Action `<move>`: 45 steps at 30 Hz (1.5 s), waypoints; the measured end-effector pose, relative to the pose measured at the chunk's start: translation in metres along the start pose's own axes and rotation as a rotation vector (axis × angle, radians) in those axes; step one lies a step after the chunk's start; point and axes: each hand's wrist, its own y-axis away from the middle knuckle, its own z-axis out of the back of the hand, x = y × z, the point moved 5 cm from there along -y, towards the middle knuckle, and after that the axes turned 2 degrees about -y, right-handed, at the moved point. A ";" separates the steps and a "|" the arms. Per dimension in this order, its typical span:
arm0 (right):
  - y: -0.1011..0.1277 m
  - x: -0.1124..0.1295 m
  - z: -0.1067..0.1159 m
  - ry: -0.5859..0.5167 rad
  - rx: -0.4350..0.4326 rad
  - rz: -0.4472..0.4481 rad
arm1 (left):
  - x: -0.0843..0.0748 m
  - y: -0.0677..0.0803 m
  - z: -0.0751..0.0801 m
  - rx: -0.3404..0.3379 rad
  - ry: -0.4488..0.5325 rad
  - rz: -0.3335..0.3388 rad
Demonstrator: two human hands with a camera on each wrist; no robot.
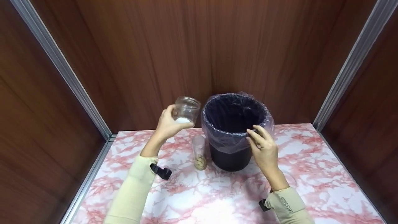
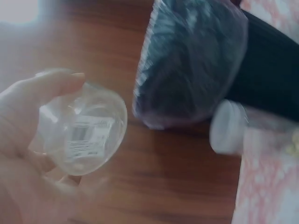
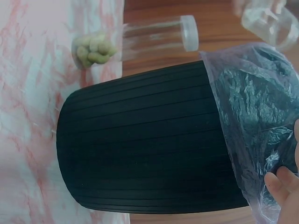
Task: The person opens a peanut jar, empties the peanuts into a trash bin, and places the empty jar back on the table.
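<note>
Hands: left hand [image 1: 168, 126] raised off the bench, fingers curled round a clear plastic jar [image 1: 186, 111]; right hand [image 1: 264, 149] pinching the plastic liner [image 1: 236, 141] at the near rim of the black bin [image 1: 231, 157].

Jar: lidless, tilted, mouth up and towards the bin, beside and outside its rim; a little white matter lies at the bottom, a label shows on the base in the left wrist view.

Bin: upright on the bench between the two hands; what shows of its interior is dark, contents cannot be told.

Progress, as judged: jar brought up to the bin, emptying not yet done.

Tall clear tube [image 1: 199, 152]: upright just below the left hand, close beside the bin, pale lumps at the bottom.

Bench [image 1: 311, 174]: pink-veined marble pattern, wood-panelled walls [image 1: 140, 56] behind.
</note>
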 end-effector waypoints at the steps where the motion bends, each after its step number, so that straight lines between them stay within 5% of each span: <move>1: 0.000 0.000 0.000 0.000 -0.001 0.000 | 0.007 0.002 0.001 -0.025 -0.034 -0.003; 6: 0.000 0.001 0.001 -0.011 -0.004 -0.007 | 0.041 0.016 0.002 -0.125 -0.092 0.012; 17: -0.002 0.001 0.000 -0.036 -0.002 -0.016 | 0.104 0.067 -0.013 -0.181 -0.054 0.096; 24: -0.005 -0.001 0.002 -0.032 -0.015 -0.017 | 0.145 0.078 -0.038 -0.183 0.014 0.178; 30: 0.001 0.000 -0.001 -0.023 0.000 -0.028 | 0.183 0.097 -0.059 -0.194 -0.041 0.200; 36: 0.002 -0.001 0.000 -0.017 0.008 -0.032 | 0.201 0.107 -0.077 -0.207 -0.031 0.157; 45: 0.001 0.001 0.001 -0.028 0.021 -0.026 | 0.214 0.117 -0.094 -0.155 -0.024 0.201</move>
